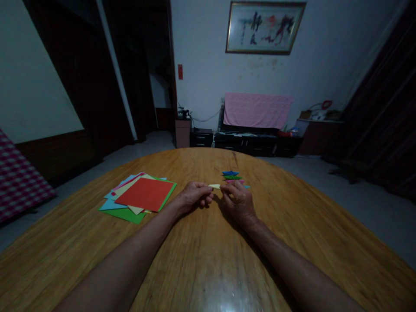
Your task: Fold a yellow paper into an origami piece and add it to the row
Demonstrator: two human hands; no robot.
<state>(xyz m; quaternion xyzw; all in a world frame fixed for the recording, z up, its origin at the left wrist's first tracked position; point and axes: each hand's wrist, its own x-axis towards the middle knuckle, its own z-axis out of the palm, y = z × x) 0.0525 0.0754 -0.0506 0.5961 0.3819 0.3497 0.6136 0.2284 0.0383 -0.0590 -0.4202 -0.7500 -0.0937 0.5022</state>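
"What are the hands doing?"

"The person's left hand [195, 197] and right hand [238, 203] rest close together just above the wooden surface [208, 268]. The right fingers [231, 190] are clenched on a narrow pale-yellow paper strip [214, 186], hiding its right end."

"And the left fingers [208, 198]?"

"Curled, with their tips at the strip's other end. In this dim light, nobody could say whether they grip it."

"What lies nearby?"

"Left of the hands is a loose pile of coloured paper squares [144, 195], with a red sheet on top. Just behind the right hand are small paper folds [233, 177]: a blue star, with green and pink pieces partly hidden by the fingers."

"Beyond the surface's far edge?"

"A low black cabinet [247, 143] under a pink cloth [256, 110], mostly lost in shadow, and a framed calligraphy picture [265, 27] on the wall."
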